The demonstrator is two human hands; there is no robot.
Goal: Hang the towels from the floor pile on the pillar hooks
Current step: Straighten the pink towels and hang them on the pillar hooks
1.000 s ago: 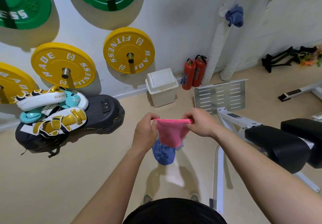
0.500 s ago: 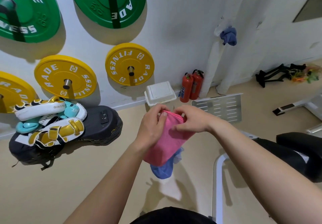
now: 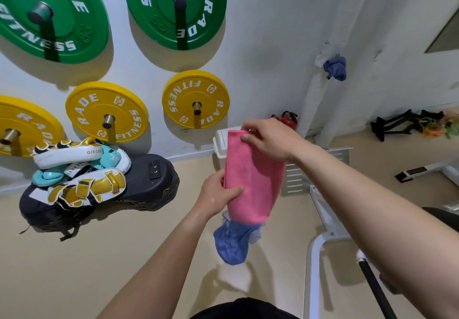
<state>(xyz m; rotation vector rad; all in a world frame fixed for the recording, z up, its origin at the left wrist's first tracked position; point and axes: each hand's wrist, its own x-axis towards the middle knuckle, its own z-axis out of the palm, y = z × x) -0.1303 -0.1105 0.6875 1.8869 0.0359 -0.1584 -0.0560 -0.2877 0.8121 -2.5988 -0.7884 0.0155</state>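
Moved: left hand [image 3: 217,194] slid down pink towel [image 3: 253,182], pinching side.
Right hand [image 3: 270,142]: pinches top edge.
Bin [image 3: 220,143]: seemingly closed.

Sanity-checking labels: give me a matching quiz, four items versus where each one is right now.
1. pink cloth towel
2. far blue cloth towel
3. gold-and-white padded mitt
4. rightmost yellow round weight plate

A. on a wall peg
B. on the black floor cushion
C. held by left hand and right hand
D. hung on the white pillar

Pairs: 1-C, 2-D, 3-B, 4-A.
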